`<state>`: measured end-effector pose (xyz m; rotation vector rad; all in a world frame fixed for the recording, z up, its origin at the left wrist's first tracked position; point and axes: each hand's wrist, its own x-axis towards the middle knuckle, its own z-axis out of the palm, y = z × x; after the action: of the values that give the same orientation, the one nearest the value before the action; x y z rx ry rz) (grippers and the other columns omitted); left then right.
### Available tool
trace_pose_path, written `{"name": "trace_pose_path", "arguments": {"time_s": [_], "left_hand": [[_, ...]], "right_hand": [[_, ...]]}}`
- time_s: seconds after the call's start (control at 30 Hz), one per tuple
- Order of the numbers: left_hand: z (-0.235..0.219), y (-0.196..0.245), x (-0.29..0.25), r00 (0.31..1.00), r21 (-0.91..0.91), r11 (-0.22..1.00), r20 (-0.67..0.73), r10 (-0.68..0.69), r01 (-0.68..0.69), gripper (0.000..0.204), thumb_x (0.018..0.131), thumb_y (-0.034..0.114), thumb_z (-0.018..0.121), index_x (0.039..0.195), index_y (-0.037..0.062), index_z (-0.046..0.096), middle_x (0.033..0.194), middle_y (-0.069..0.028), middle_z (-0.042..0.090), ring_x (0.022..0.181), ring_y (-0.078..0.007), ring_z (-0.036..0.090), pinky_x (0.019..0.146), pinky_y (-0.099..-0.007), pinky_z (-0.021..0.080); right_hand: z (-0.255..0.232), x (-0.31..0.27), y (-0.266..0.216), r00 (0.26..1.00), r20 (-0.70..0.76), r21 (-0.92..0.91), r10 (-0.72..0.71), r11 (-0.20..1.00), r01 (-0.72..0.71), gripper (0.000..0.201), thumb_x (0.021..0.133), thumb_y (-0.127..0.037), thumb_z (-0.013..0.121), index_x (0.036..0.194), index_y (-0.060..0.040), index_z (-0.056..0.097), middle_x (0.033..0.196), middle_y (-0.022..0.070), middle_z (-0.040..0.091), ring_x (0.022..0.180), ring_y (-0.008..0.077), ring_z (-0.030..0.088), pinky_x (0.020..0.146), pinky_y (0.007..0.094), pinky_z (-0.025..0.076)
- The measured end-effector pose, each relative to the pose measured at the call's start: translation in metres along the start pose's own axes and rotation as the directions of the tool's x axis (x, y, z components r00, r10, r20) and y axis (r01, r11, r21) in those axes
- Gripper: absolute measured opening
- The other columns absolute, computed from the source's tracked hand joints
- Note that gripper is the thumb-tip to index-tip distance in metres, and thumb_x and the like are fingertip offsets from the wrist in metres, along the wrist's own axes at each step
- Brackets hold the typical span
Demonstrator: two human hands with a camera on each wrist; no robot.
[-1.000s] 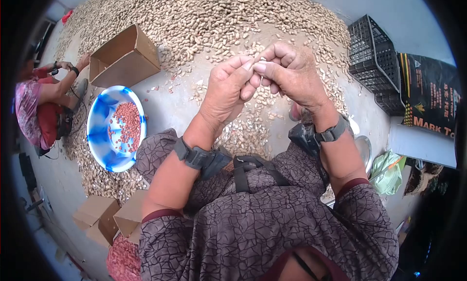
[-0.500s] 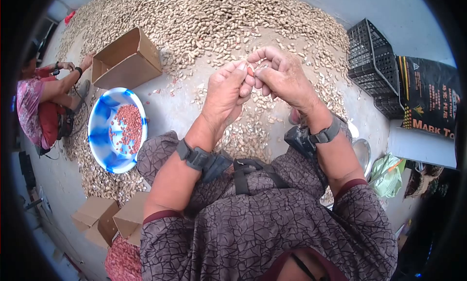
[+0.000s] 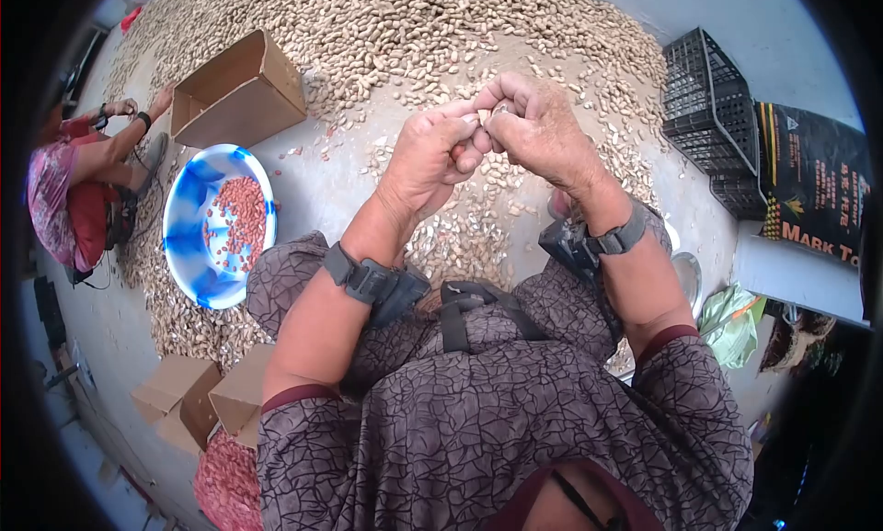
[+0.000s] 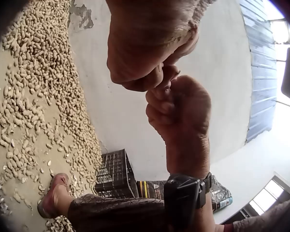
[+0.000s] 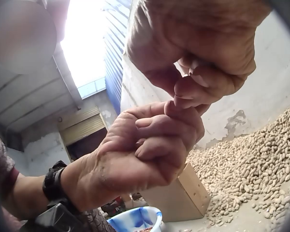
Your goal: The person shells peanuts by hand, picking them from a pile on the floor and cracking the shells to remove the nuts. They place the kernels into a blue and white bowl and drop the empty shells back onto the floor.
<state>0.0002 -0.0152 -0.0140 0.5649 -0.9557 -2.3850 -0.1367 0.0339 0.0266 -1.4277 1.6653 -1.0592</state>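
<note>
Both hands meet above the floor, fingertips together. The left hand (image 3: 426, 161) curls its fingers, and a reddish peanut kernel (image 3: 457, 151) shows in them. A pale piece of peanut shell (image 3: 484, 117) is pinched where the thumbs meet. The right hand (image 3: 541, 137) bends its thumb and forefinger around the shell. In the left wrist view the right hand (image 4: 181, 113) is below the left hand (image 4: 147, 43); the pinched pieces are hidden there. Reddish kernels (image 3: 241, 214) lie in a blue and white basin (image 3: 189, 220) to the left.
A large heap of unshelled peanuts (image 3: 395, 34) spreads behind the hands. A cardboard box (image 3: 241, 99) stands beyond the basin, near a crouching person (image 3: 78, 177). Broken shells (image 3: 460, 246) lie below the hands. Black crates (image 3: 704, 108) and a black sack (image 3: 814, 177) are at the right.
The red kernel seen between the fingertips half a second ago now shows lower, in the left fingers. A pale shell piece is between the thumbs. The view has shifted slightly.
</note>
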Motion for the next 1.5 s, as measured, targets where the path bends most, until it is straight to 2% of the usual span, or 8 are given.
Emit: {"name": "trace_pose_path", "arguments": {"time_s": [0.43, 0.67, 0.9, 0.97, 1.03, 1.23, 1.3, 1.5], "left_hand": [[-0.023, 0.001, -0.014, 0.979, -0.085, 0.995, -0.195, -0.058, 0.042, 0.017, 0.084, 0.009, 0.042, 0.088, -0.0040, 0.051, 0.071, -0.0060, 0.054, 0.047, -0.0038, 0.040, 0.033, -0.0146, 0.025], [-0.079, 0.040, -0.047, 0.870, -0.203, 0.942, -0.473, 0.143, -0.266, 0.017, 0.084, 0.011, 0.041, 0.087, -0.0032, 0.050, 0.071, -0.0082, 0.053, 0.050, -0.0078, 0.044, 0.036, -0.0166, 0.029], [-0.180, 0.102, -0.103, 0.344, 0.195, 0.894, -0.873, 0.345, -0.403, 0.016, 0.079, 0.010, 0.032, 0.069, -0.0004, 0.040, 0.058, -0.0084, 0.043, 0.050, -0.0165, 0.048, 0.046, -0.0267, 0.041], [-0.251, 0.113, -0.122, 0.111, 0.298, 0.934, -0.940, 0.323, -0.197, 0.016, 0.076, 0.014, 0.037, 0.072, -0.0001, 0.042, 0.058, -0.0075, 0.043, 0.051, -0.0217, 0.051, 0.046, -0.0375, 0.042], [-0.187, 0.112, -0.111, -0.193, 0.316, 0.936, -0.939, 0.285, -0.156, 0.026, 0.069, 0.006, 0.039, 0.088, -0.0062, 0.053, 0.085, -0.0110, 0.055, 0.063, -0.0219, 0.052, 0.055, -0.0358, 0.042], [-0.182, 0.103, -0.084, 0.008, 0.418, 0.908, -0.908, 0.419, -0.038, 0.033, 0.076, 0.015, 0.048, 0.098, -0.0087, 0.052, 0.096, -0.0126, 0.055, 0.082, -0.0225, 0.055, 0.067, -0.0350, 0.045], [-0.159, 0.100, -0.069, 0.326, 0.423, 0.897, -0.836, 0.441, -0.127, 0.033, 0.082, 0.020, 0.051, 0.101, -0.0075, 0.051, 0.098, -0.0130, 0.056, 0.088, -0.0216, 0.056, 0.073, -0.0304, 0.045], [-0.058, 0.117, -0.032, 0.717, 0.450, 0.879, -0.560, 0.414, -0.156, 0.027, 0.086, 0.014, 0.049, 0.102, -0.0071, 0.051, 0.100, -0.0135, 0.057, 0.095, -0.0221, 0.056, 0.082, -0.0274, 0.044]], "right_hand": [[0.008, -0.003, -0.015, 0.964, 0.175, 0.096, 0.201, 0.971, -0.220, 0.008, 0.072, -0.010, 0.048, 0.075, -0.0039, 0.053, 0.053, 0.0003, 0.050, 0.040, 0.0045, 0.042, 0.036, 0.0180, 0.030], [0.026, -0.012, 0.005, 0.885, 0.417, -0.058, 0.205, 0.978, -0.199, 0.008, 0.074, -0.009, 0.046, 0.073, -0.0023, 0.051, 0.054, 0.0024, 0.051, 0.045, 0.0073, 0.048, 0.039, 0.0225, 0.037], [0.050, -0.037, 0.043, 0.829, 0.557, -0.338, 0.052, 0.926, 0.169, 0.028, 0.073, -0.028, 0.061, 0.083, -0.0017, 0.055, 0.076, 0.0199, 0.058, 0.077, 0.0342, 0.057, 0.069, 0.0406, 0.044], [0.050, -0.044, 0.062, 0.828, 0.552, -0.443, 0.098, 0.876, 0.192, 0.031, 0.075, -0.026, 0.060, 0.092, -0.0013, 0.053, 0.077, 0.0210, 0.058, 0.077, 0.0350, 0.057, 0.068, 0.0405, 0.044], [0.049, -0.050, 0.082, 0.817, 0.563, -0.517, 0.126, 0.824, 0.230, 0.036, 0.076, -0.025, 0.059, 0.101, -0.0010, 0.052, 0.078, 0.0221, 0.058, 0.077, 0.0358, 0.057, 0.068, 0.0404, 0.045], [0.019, -0.064, 0.132, 0.801, 0.493, -0.699, 0.339, 0.703, 0.132, 0.026, 0.073, -0.026, 0.060, 0.083, -0.0022, 0.055, 0.079, 0.0186, 0.058, 0.084, 0.0345, 0.056, 0.073, 0.0404, 0.044], [0.005, -0.064, 0.141, 0.758, 0.499, -0.706, 0.421, 0.704, 0.073, 0.025, 0.075, -0.022, 0.059, 0.086, -0.0001, 0.054, 0.082, 0.0212, 0.058, 0.083, 0.0369, 0.055, 0.071, 0.0403, 0.044], [-0.034, -0.035, 0.184, 0.870, 0.268, -0.655, 0.415, 0.740, -0.152, 0.024, 0.073, -0.021, 0.060, 0.088, -0.0029, 0.058, 0.088, 0.0190, 0.059, 0.086, 0.0312, 0.057, 0.074, 0.0372, 0.045]]}}
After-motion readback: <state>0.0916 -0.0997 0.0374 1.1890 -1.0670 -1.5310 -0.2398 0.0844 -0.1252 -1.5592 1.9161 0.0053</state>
